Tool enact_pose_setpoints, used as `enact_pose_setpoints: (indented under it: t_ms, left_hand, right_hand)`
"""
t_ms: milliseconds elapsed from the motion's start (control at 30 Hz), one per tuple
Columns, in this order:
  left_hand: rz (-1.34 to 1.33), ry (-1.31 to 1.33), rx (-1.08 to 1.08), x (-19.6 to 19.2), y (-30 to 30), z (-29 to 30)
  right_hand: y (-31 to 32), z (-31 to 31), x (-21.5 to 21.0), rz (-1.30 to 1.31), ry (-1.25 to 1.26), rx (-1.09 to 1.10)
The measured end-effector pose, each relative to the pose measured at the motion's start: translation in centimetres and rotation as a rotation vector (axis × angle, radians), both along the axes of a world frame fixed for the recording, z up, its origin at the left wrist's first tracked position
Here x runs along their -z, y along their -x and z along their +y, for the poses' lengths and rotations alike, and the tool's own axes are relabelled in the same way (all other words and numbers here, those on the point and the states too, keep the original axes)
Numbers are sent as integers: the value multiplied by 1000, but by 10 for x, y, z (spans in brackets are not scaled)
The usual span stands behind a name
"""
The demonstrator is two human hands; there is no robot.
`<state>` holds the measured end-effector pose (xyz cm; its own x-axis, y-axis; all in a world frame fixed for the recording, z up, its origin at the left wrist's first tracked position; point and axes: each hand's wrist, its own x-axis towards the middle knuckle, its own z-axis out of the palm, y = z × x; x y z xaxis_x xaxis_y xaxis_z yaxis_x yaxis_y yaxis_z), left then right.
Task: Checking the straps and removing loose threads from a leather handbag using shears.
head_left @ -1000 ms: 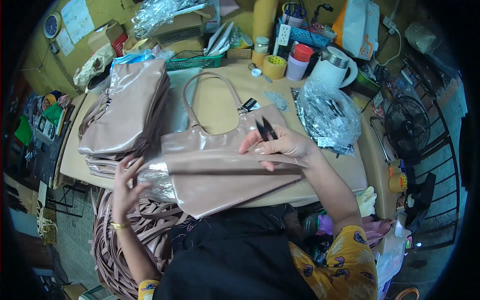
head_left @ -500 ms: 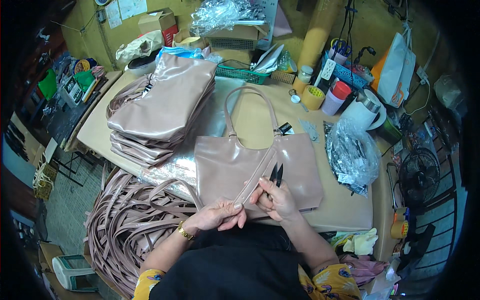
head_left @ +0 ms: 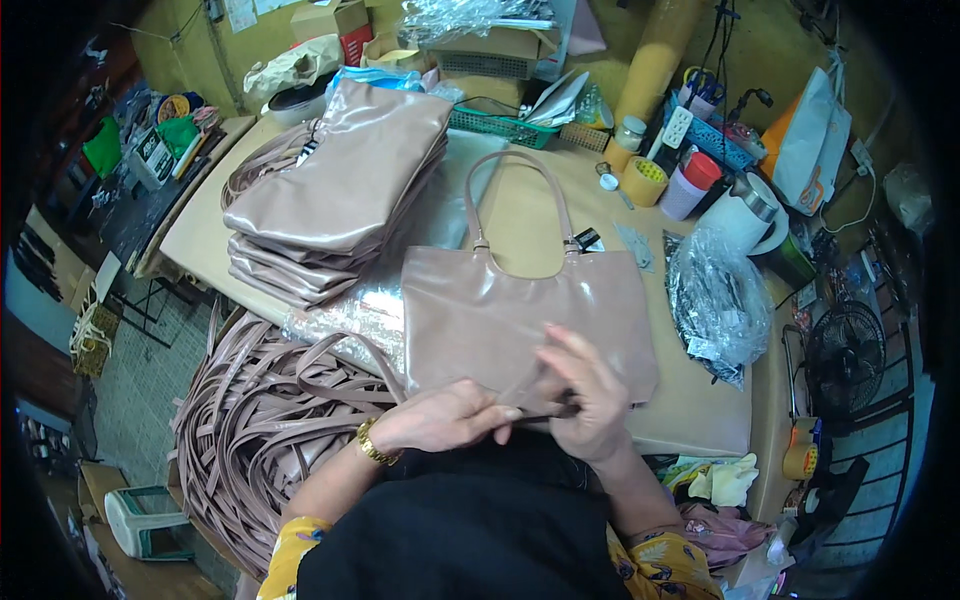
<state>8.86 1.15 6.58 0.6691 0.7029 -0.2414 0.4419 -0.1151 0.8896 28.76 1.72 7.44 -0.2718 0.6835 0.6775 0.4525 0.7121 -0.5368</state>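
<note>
A dusty-pink handbag lies flat on the table before me, its looped handle pointing away. At its near edge, my left hand is closed, pinching a pink strap that is smeared by motion. Close by on the right, my right hand holds small black thread snips low in the palm. Their dark blades point left toward my left fingertips, and the fingers above are raised and blurred. Whether the blades touch the strap I cannot tell.
A stack of pink handbags stands at the back left. Loose pink straps heap in a box at the near left. To the right lies a clear plastic bundle, with a white kettle and tape rolls behind it.
The snips have swung from pointing up to pointing left and low. The strap dropped from across the bag's front toward my hands. My right fingers lifted and spread; the whole view shifted slightly.
</note>
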Motion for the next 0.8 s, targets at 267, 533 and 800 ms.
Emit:
enact_pose_setpoints:
  t_ms: [267, 533, 800]
  left_hand:
    - [126, -520, -317, -33, 58, 5]
    - [-216, -466, -386, -12, -17, -29]
    - [-782, -464, -239, -93, -17, 50]
  right_hand:
    - [-65, 30, -31, -36, 722, -206]
    - [-18, 58, -4, 1012, 1310, -669]
    - [-75, 151, -240, 766, 0, -901]
